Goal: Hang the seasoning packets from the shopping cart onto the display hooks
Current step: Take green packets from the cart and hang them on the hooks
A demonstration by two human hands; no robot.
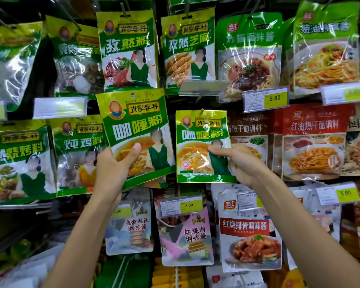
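Note:
My left hand grips a green curry powder packet by its lower left, holding it tilted in front of the display with its hang hole free at the top. My right hand pinches the lower right of a second, identical curry powder packet, which is upright with its top at a display hook. I cannot tell whether that hook passes through the hole. The two packets are side by side and apart. The shopping cart is out of view.
Rows of hung packets fill the wall: green seasoning packets above and to the left, noodle sauce packets at right, pale sauce packets below. Yellow price tags jut out on hook ends. Loose packets lie at bottom left.

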